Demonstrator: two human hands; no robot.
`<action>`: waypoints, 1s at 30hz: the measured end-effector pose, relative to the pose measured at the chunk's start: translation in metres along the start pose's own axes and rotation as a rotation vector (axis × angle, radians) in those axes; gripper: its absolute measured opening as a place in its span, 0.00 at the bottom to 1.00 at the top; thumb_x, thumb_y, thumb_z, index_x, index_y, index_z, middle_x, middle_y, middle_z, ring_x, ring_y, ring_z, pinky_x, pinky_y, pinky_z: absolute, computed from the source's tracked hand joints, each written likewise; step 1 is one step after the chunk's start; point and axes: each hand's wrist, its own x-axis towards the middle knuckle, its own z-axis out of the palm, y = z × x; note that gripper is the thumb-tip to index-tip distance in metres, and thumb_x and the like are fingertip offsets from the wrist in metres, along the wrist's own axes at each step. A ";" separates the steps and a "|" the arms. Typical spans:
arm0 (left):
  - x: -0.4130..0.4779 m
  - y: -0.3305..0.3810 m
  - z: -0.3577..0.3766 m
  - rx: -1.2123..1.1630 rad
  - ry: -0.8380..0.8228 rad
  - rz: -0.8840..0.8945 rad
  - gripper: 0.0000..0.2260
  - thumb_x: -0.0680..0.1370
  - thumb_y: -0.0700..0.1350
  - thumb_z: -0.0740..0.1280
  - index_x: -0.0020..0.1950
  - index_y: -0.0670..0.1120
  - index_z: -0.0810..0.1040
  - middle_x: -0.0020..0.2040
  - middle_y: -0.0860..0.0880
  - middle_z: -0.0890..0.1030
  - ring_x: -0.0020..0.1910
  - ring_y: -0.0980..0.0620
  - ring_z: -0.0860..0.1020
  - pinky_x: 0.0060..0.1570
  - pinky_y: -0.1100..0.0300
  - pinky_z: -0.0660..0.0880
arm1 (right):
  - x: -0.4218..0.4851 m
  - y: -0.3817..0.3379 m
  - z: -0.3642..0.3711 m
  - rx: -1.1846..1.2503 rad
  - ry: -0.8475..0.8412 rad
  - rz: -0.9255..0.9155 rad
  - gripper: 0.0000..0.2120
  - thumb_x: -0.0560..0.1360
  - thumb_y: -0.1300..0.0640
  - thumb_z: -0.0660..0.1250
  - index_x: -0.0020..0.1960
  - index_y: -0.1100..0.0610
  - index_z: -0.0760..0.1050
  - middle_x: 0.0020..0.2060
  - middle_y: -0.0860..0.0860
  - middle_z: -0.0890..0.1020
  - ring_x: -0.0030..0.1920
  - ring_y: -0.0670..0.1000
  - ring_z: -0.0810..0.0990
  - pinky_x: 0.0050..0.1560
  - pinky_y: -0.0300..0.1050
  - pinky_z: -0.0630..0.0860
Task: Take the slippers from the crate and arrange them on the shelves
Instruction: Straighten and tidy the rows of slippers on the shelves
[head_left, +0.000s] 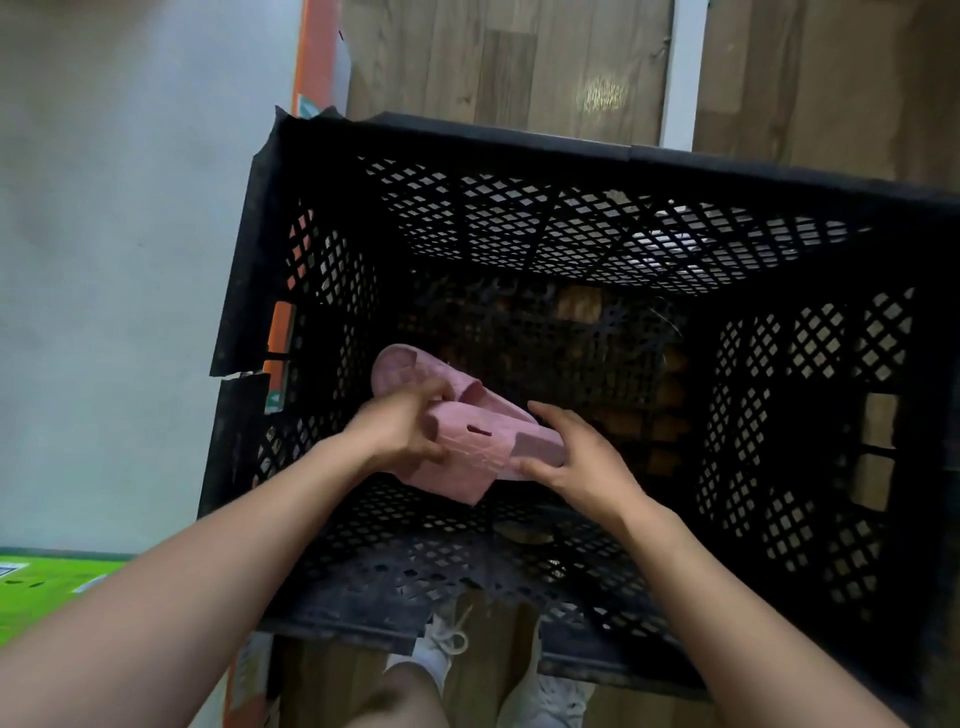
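Two pink slippers (470, 441) lie stacked together inside a black mesh crate (571, 218), near its left front corner. My left hand (402, 426) grips the left side of the pair, fingers curled over the nearer slipper. My right hand (582, 452) holds the right end, with the thumb on top and the fingers under the sole. The far slipper's rounded toe (400, 366) sticks out beyond my left hand. No other slippers show in the crate, and no shelves are in view.
The crate stands on a wooden floor (519, 62). A grey wall (130, 234) and an orange board (314, 57) are at the left, a green box (47, 587) at the lower left. My white shoes (447, 649) show below the crate's front rim.
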 end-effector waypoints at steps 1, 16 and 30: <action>-0.002 0.005 0.002 0.013 0.010 0.019 0.26 0.63 0.49 0.76 0.56 0.59 0.69 0.47 0.52 0.79 0.44 0.51 0.78 0.41 0.56 0.76 | -0.002 -0.001 0.000 0.008 -0.035 -0.020 0.36 0.69 0.43 0.71 0.72 0.48 0.61 0.70 0.48 0.67 0.68 0.50 0.66 0.65 0.44 0.65; -0.001 0.046 0.032 -0.638 0.462 -0.011 0.43 0.62 0.46 0.79 0.73 0.49 0.62 0.68 0.51 0.66 0.68 0.55 0.63 0.68 0.58 0.63 | 0.007 0.028 -0.032 0.195 0.268 0.087 0.18 0.66 0.50 0.75 0.51 0.50 0.71 0.45 0.47 0.78 0.45 0.50 0.77 0.42 0.47 0.72; 0.040 -0.014 0.055 -1.380 0.218 -0.780 0.26 0.73 0.54 0.70 0.67 0.44 0.70 0.65 0.44 0.74 0.64 0.44 0.71 0.58 0.48 0.67 | 0.025 0.073 -0.050 0.427 0.377 0.253 0.18 0.67 0.48 0.74 0.52 0.54 0.72 0.44 0.47 0.79 0.45 0.48 0.78 0.45 0.44 0.76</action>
